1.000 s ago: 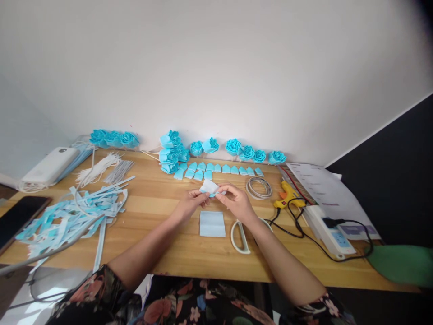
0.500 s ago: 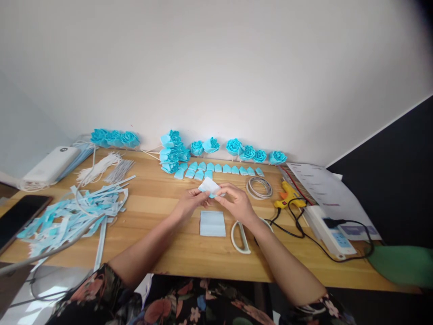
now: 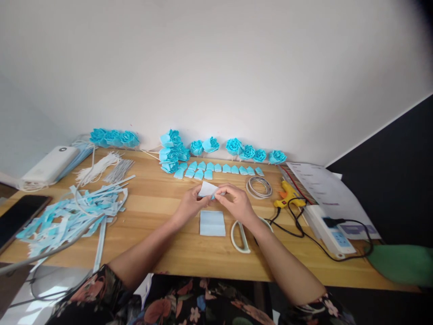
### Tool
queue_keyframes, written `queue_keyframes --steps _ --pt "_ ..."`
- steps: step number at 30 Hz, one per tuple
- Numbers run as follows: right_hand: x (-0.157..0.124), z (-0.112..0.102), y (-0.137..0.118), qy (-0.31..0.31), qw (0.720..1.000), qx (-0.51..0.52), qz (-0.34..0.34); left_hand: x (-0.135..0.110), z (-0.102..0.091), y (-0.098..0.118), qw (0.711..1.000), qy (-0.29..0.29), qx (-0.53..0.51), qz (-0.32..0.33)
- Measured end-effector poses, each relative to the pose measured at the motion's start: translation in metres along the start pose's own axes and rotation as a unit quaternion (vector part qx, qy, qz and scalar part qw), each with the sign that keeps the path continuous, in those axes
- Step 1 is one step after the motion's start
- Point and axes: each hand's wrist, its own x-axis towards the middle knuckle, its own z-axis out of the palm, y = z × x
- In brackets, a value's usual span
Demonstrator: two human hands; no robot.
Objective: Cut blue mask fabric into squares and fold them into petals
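Observation:
Between my hands is a small piece of pale blue and white fabric (image 3: pixel 207 189), partly folded over. My left hand (image 3: pixel 191 201) pinches its left side with thumb and fingers. On the right edge, my right hand (image 3: pixel 237 202) grips it between thumb and forefinger. Just below lies a light blue fabric square (image 3: pixel 212 224) on the wooden table. White scissor handles (image 3: pixel 241 239) show partly under my right forearm; the blades are hidden. Beyond my hands, folded blue petal pieces (image 3: pixel 235 169) lie in rows.
Blue fabric roses (image 3: pixel 171 153) line the wall. At left are a heap of blue strips (image 3: pixel 74 216), white ties (image 3: pixel 99 167), a phone (image 3: pixel 23 216) and a white power bank (image 3: pixel 52 164). At right are a wire coil (image 3: pixel 259 187), a yellow glue gun (image 3: pixel 289 195) and a power strip (image 3: pixel 333 234).
The fabric piece has turned and been folded slightly between my fingers, its white face now a different shape. My left hand has shifted a little, and the rest stays put.

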Motion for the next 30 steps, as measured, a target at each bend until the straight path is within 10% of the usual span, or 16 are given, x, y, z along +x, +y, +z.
queue_keyframes --steps 30 --pt "-0.002 0.007 0.011 -0.052 0.963 0.223 0.144 -0.002 -0.004 0.007 0.999 0.042 -0.022 0.028"
